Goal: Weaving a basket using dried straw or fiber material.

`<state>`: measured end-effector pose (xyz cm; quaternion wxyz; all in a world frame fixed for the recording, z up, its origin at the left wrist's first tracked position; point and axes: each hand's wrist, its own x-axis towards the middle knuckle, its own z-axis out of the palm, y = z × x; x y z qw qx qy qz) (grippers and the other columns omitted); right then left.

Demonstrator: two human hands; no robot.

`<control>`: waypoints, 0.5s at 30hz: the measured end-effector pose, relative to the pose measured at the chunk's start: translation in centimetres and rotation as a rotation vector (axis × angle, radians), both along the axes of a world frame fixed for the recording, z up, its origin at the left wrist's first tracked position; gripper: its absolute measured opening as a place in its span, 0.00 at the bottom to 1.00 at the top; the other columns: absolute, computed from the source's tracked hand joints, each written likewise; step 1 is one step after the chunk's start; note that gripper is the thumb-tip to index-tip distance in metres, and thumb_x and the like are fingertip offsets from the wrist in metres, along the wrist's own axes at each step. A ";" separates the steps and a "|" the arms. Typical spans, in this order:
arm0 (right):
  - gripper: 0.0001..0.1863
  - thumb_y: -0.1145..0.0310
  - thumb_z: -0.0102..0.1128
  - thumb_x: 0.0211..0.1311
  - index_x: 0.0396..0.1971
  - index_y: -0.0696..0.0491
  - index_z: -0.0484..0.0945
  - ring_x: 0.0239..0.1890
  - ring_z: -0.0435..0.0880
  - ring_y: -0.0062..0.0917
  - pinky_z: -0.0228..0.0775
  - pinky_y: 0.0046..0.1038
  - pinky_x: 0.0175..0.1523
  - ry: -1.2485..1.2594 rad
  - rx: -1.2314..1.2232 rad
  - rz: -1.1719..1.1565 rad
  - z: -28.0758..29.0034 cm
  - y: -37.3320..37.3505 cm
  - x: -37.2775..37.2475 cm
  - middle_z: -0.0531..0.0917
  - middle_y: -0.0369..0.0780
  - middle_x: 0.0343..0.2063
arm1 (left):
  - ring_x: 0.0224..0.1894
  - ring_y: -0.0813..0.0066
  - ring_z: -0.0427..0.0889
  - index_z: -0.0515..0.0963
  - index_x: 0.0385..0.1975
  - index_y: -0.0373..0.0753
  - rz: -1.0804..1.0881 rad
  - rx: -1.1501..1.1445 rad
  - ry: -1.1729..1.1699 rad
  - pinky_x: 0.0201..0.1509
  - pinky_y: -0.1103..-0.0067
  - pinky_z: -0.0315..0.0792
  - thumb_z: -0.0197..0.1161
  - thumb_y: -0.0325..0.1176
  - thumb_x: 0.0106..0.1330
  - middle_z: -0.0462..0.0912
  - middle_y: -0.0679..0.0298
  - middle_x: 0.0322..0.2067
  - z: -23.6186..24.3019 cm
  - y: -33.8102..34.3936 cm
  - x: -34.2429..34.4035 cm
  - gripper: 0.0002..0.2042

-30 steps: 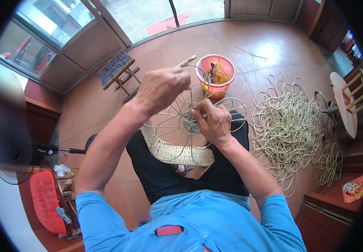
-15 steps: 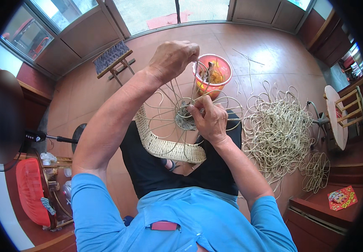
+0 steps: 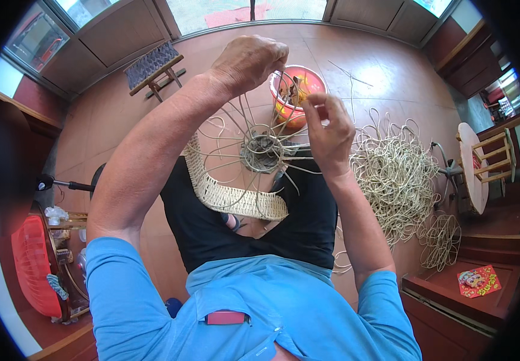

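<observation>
My left hand [image 3: 251, 63], raised above my knees, is closed in a pinch on a strand of pale cord [image 3: 279, 77]. Lower and to the right, my right hand [image 3: 332, 133] has its thumb and forefinger close together. What lies in that pinch is too small to make out. Between my knees sits partly woven cord work. Its curved woven band [image 3: 236, 203] lies across my thighs, and loose spokes fan out around a round grey middle [image 3: 262, 152]. Several spoke ends stick out below my right hand.
Beyond my hands stands a red bucket [image 3: 314, 81] with things in it. A big heap of tangled cord [image 3: 392, 180] lies on the floor at right, beside a smaller coil [image 3: 440, 242]. A low stool [image 3: 151, 67] is far left; a round-topped wooden stool [image 3: 472, 168] lies tipped at right.
My right hand has moved from beside the grey middle up and to the right. My left hand stays high, still pinching the strand. The whole view has shifted slightly.
</observation>
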<state>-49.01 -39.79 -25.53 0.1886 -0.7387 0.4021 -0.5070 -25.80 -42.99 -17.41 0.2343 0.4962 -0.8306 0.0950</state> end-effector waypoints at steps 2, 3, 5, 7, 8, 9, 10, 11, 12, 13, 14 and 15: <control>0.08 0.68 0.73 0.69 0.44 0.54 0.85 0.36 0.92 0.31 0.83 0.31 0.43 -0.071 -0.054 0.048 0.4 -2.0 0.8 0.89 0.42 0.37 | 0.39 0.53 0.90 0.83 0.35 0.41 0.007 0.029 0.000 0.43 0.60 0.81 0.69 0.35 0.71 0.88 0.57 0.31 0.2 0.0 -0.4 0.06; 0.10 0.65 0.73 0.70 0.43 0.55 0.86 0.39 0.93 0.33 0.84 0.32 0.45 -0.095 0.038 0.075 0.5 -2.6 1.4 0.91 0.43 0.37 | 0.39 0.53 0.90 0.83 0.35 0.41 0.004 0.023 -0.006 0.43 0.60 0.81 0.69 0.35 0.71 0.88 0.57 0.31 0.2 0.1 -0.4 0.06; 0.11 0.64 0.73 0.70 0.43 0.56 0.87 0.38 0.93 0.32 0.84 0.32 0.46 -0.127 0.079 0.109 0.9 -3.3 2.4 0.91 0.43 0.37 | 0.38 0.53 0.89 0.84 0.35 0.41 -0.002 0.016 0.006 0.43 0.60 0.81 0.69 0.35 0.70 0.88 0.56 0.31 0.3 0.2 -0.3 0.06; 0.12 0.63 0.74 0.70 0.41 0.58 0.88 0.35 0.93 0.27 0.85 0.30 0.41 -0.171 0.128 0.158 1.2 -4.0 3.3 0.92 0.41 0.33 | 0.38 0.54 0.89 0.84 0.35 0.40 0.009 0.029 0.003 0.42 0.62 0.81 0.70 0.36 0.70 0.88 0.57 0.31 0.6 0.5 -0.5 0.07; 0.12 0.63 0.74 0.70 0.41 0.58 0.88 0.35 0.93 0.27 0.85 0.30 0.41 -0.177 0.123 0.153 1.3 -4.0 3.6 0.92 0.41 0.33 | 0.37 0.55 0.89 0.84 0.35 0.39 0.023 0.046 0.005 0.41 0.63 0.81 0.70 0.36 0.70 0.88 0.57 0.31 0.8 0.6 -0.7 0.07; 0.11 0.64 0.74 0.70 0.41 0.57 0.88 0.34 0.92 0.23 0.84 0.28 0.39 -0.219 0.266 0.183 1.8 -4.0 4.0 0.91 0.40 0.32 | 0.37 0.55 0.89 0.84 0.35 0.39 0.020 0.039 -0.003 0.41 0.63 0.81 0.70 0.36 0.70 0.88 0.57 0.31 0.8 0.6 -0.6 0.07; 0.10 0.65 0.74 0.70 0.41 0.57 0.88 0.33 0.91 0.20 0.84 0.26 0.36 -0.262 0.409 0.213 2.2 -4.1 4.3 0.91 0.39 0.31 | 0.36 0.55 0.89 0.84 0.35 0.39 0.038 0.056 0.001 0.41 0.64 0.81 0.70 0.36 0.70 0.88 0.57 0.31 0.7 0.6 -0.6 0.07; 0.08 0.67 0.74 0.70 0.40 0.56 0.89 0.31 0.89 0.16 0.83 0.23 0.33 -0.303 0.404 0.236 2.0 -4.2 4.5 0.91 0.37 0.30 | 0.36 0.56 0.89 0.84 0.35 0.38 0.056 0.072 0.006 0.41 0.64 0.81 0.70 0.35 0.71 0.88 0.57 0.31 0.7 0.6 -0.6 0.07; 0.08 0.67 0.74 0.70 0.40 0.56 0.89 0.31 0.89 0.16 0.83 0.23 0.33 -0.309 0.398 0.235 2.0 -4.3 4.5 0.91 0.37 0.30 | 0.36 0.56 0.89 0.84 0.35 0.38 0.053 0.067 -0.001 0.41 0.64 0.81 0.70 0.35 0.71 0.88 0.57 0.31 0.9 0.7 -0.7 0.07; 0.08 0.67 0.74 0.70 0.40 0.56 0.89 0.30 0.89 0.16 0.82 0.23 0.33 -0.290 0.405 0.223 2.1 -4.3 4.6 0.91 0.37 0.29 | 0.35 0.58 0.90 0.85 0.36 0.38 0.065 0.098 0.025 0.40 0.65 0.81 0.69 0.34 0.71 0.89 0.57 0.31 1.0 0.8 -0.7 0.07; 0.08 0.67 0.74 0.70 0.40 0.56 0.89 0.30 0.89 0.16 0.82 0.23 0.33 -0.270 0.412 0.212 2.1 -4.4 4.6 0.91 0.37 0.29 | 0.34 0.61 0.90 0.85 0.37 0.38 0.078 0.129 0.051 0.39 0.66 0.81 0.69 0.34 0.72 0.89 0.57 0.31 1.2 0.8 -0.8 0.06; 0.08 0.67 0.74 0.69 0.40 0.56 0.89 0.29 0.89 0.16 0.81 0.23 0.34 -0.273 0.389 0.204 2.2 -4.4 4.8 0.91 0.37 0.28 | 0.34 0.61 0.90 0.85 0.37 0.38 0.078 0.126 0.045 0.39 0.66 0.81 0.69 0.34 0.72 0.89 0.57 0.31 1.5 0.6 -0.6 0.06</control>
